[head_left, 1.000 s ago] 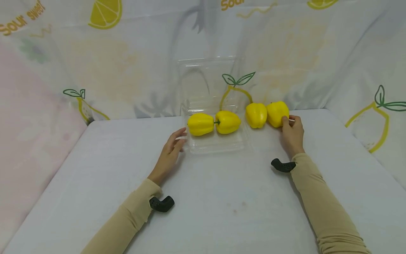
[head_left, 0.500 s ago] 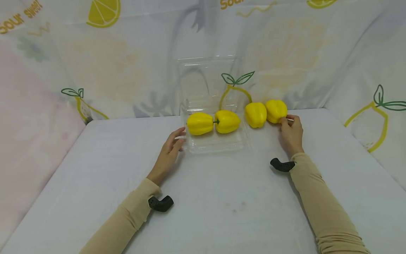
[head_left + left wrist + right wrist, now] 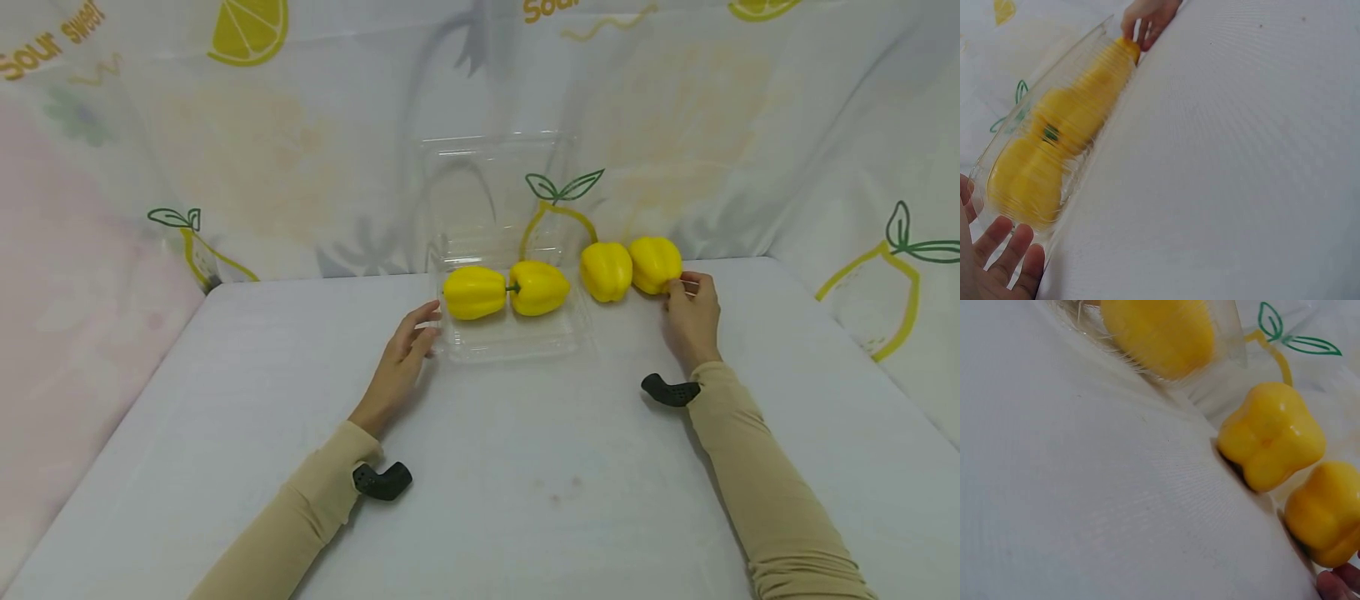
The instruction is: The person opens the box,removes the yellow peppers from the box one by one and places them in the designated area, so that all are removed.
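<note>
My left hand rests at the left side of a clear plastic clamshell container, its fingers spread and loosely bent against the wall. Two yellow bell peppers lie in the container, the left pepper and the right pepper, with their green stems meeting. Outside, to the container's right, stand two more: a nearer yellow bell pepper and an outermost yellow bell pepper. My right hand pinches the outermost one at its lower right edge; the far fingertips are partly hidden. In the right wrist view, this pepper sits on the table.
The container's clear lid stands raised against the lemon-printed cloth at the back. A white cloth covers the table. Black wrist devices sit on the left cuff and the right cuff.
The outermost pepper has shifted slightly up and back under my right hand's fingers, mostly in the first half second. My left hand, the container and the other peppers stay put.
</note>
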`<action>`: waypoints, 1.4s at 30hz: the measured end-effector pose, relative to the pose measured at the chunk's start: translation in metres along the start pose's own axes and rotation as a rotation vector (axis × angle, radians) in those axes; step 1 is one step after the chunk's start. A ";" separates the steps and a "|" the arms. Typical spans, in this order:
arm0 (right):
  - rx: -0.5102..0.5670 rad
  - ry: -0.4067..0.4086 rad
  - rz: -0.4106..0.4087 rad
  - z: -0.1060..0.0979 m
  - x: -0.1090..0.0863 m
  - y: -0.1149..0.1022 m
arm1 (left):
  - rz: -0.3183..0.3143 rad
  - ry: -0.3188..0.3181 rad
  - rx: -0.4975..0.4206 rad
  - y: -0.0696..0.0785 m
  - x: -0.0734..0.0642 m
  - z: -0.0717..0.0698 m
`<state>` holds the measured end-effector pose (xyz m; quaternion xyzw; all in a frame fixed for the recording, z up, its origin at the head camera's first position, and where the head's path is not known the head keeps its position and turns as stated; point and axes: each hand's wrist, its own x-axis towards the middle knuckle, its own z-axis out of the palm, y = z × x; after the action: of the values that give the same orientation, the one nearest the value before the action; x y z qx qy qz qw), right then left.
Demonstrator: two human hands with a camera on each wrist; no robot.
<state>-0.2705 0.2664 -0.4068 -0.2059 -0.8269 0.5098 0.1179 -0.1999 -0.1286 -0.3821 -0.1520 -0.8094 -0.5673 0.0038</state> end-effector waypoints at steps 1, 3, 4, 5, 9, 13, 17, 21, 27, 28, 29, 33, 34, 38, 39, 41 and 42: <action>0.003 0.002 0.002 0.000 0.000 0.000 | 0.000 0.000 0.001 0.000 0.000 0.000; 0.005 0.005 0.006 0.000 0.000 0.000 | -0.002 -0.001 0.001 0.000 0.000 0.000; 0.006 0.007 0.007 0.000 0.000 0.000 | -0.001 0.000 -0.001 0.000 0.000 0.000; 0.008 0.008 0.007 0.000 0.000 -0.001 | -0.001 0.001 -0.001 0.000 0.000 0.000; 0.015 0.014 0.014 0.000 0.000 -0.001 | -0.001 0.006 -0.001 0.000 -0.001 0.000; 0.034 0.024 0.033 0.000 0.001 -0.002 | -0.003 0.006 0.003 0.001 -0.001 -0.001; 0.052 0.028 0.050 -0.001 0.002 -0.001 | -0.006 0.004 0.003 0.002 -0.001 -0.001; 0.076 0.026 0.054 -0.002 0.002 -0.001 | -0.007 0.005 0.002 0.002 -0.001 0.000; 0.133 0.036 0.038 -0.003 0.001 -0.002 | 0.002 0.003 0.003 0.002 -0.002 0.000; 0.140 0.040 0.035 -0.003 0.000 -0.002 | 0.002 0.003 0.004 0.002 -0.001 0.000; 0.147 0.045 0.032 -0.003 0.000 -0.002 | 0.001 0.003 0.004 0.003 -0.001 0.000; 0.191 0.096 0.005 -0.004 0.000 -0.002 | -0.005 0.002 0.012 0.003 -0.001 0.000; 0.202 0.112 -0.004 -0.003 0.000 -0.002 | -0.008 0.002 0.014 0.003 -0.001 0.000; 0.228 0.144 -0.036 -0.003 0.000 -0.002 | -0.005 0.001 0.018 -0.002 0.001 0.000; 0.229 0.144 -0.040 -0.003 0.000 -0.002 | -0.004 0.002 0.017 -0.007 0.002 0.000; 0.228 0.140 -0.039 -0.003 0.001 -0.002 | 0.000 0.006 0.017 -0.016 0.005 0.000; 0.217 0.140 -0.039 -0.003 0.001 -0.002 | 0.003 0.008 0.019 -0.020 0.006 0.000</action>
<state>-0.2707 0.2681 -0.4037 -0.2108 -0.7605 0.5784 0.2066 -0.2108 -0.1330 -0.3997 -0.1507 -0.8146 -0.5601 0.0092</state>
